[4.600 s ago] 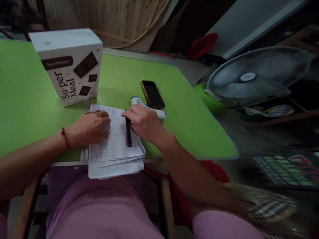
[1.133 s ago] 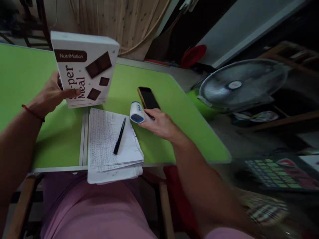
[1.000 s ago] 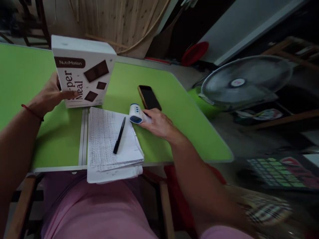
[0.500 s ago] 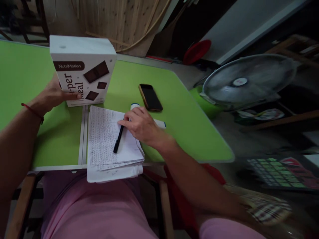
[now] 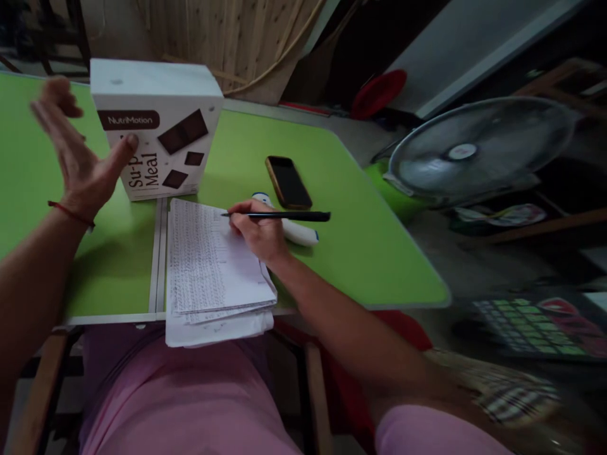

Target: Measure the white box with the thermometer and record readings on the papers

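A black pen (image 5: 298, 216) lies across the fingers of my right hand (image 5: 260, 232), its tip at the upper part of a written sheet. That sheet tops a stack of papers (image 5: 203, 272) covered in rows of handwriting, overhanging the table's near edge. My left hand (image 5: 85, 155) is spread open at the left side of a white NutriMotion box (image 5: 183, 170). Its thumb lies over the printed front, and whether it presses on it I cannot tell. The box stands upright behind the papers. Partly hidden by my right hand is a white device with blue ends (image 5: 303, 234).
A smartphone (image 5: 289, 182) lies on the green table (image 5: 360, 253), right of the box. Beyond the table's right edge stands a round fan (image 5: 474, 151). A red round object (image 5: 379, 95) is on the floor behind. A metal seam crosses the tabletop left of the papers.
My left hand has loosened from the box and spread its fingers, moving up and left. The pen, formerly lying down over the paper, has swung round into a writing hold in my right hand.
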Available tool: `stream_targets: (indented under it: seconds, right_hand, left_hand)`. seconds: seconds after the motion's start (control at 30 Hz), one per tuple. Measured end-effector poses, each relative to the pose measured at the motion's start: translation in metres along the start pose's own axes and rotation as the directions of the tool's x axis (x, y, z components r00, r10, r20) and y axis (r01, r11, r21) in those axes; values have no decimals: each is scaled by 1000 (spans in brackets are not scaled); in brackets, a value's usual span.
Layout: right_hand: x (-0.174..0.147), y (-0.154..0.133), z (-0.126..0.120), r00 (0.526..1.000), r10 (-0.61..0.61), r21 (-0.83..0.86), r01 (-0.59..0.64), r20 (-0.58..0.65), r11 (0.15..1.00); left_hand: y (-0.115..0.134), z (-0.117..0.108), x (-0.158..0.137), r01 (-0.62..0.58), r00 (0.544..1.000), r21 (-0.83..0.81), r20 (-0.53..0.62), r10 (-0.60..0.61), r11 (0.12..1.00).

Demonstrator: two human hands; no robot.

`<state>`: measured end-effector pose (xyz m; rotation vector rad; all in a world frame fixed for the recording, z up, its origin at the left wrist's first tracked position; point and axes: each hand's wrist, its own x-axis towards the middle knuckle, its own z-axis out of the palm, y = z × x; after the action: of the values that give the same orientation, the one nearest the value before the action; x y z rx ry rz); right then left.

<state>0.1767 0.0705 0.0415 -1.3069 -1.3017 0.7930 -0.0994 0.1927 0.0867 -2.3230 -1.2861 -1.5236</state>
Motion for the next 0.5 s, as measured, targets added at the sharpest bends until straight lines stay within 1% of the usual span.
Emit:
stream_targets:
  seconds: [0.03, 0.07, 0.1, 0.13, 0.17, 0.2, 0.23, 0.27, 0.33, 0.37, 0.4, 0.43, 0.47, 0.5]
  right_hand:
    - [0, 4, 2, 999, 46, 0, -46, -20, 999]
    - [0, 7, 3, 996, 77, 4, -77, -39, 997]
    - [-1, 9, 4, 994, 94, 12, -93, -55, 996]
    - [-1, 10, 4, 993, 96, 17, -95, -68, 995]
    - [-2, 10, 4, 993, 88, 11, -87, -78, 996]
    - [-2, 10, 4, 994, 70, -8, -71, -85, 997]
    - [-3, 10, 3, 995, 45, -39, -48, -88, 998]
    - [-3, 9, 3, 996, 15, -75, -22, -86, 997]
    - [-3, 9, 3, 996, -45, -143, 34, -75, 989]
    - [-3, 9, 3, 994, -77, -174, 63, -73, 983]
    - [-2, 10, 3, 992, -104, -205, 87, -74, 975]
    - [-2, 10, 3, 989, -125, -234, 105, -74, 967]
    - [-2, 11, 3, 987, -141, -259, 118, -74, 959]
    - [-2, 12, 3, 986, -153, -280, 127, -72, 951]
  left_hand:
    - [4, -1, 0, -51, 990, 44, -127, 56, 998]
    - [13, -2, -2, -120, 972, 66, -194, 131, 991]
    - [25, -3, -4, -218, 963, 59, -150, 225, 974]
    - [40, -4, -8, -294, 955, 11, -48, 294, 956]
    - [57, -5, -13, -333, 939, -66, 66, 338, 940]
    - [73, -5, -18, -379, 908, -145, 131, 397, 914]
    - [88, -5, -24, -435, 868, -184, 173, 465, 882]
    - [100, -5, -30, -447, 834, -223, 246, 494, 866]
    - [113, -3, -39, -410, 775, -217, 430, 464, 886]
    - [115, -2, -41, -378, 729, -189, 542, 418, 906]
    - [116, -1, -43, -354, 666, -148, 654, 360, 924]
    - [114, 0, -43, -343, 587, -110, 750, 304, 933]
    - [113, 1, -43, -342, 509, -80, 822, 256, 936]
    - [111, 2, -43, -346, 445, -61, 868, 221, 936]
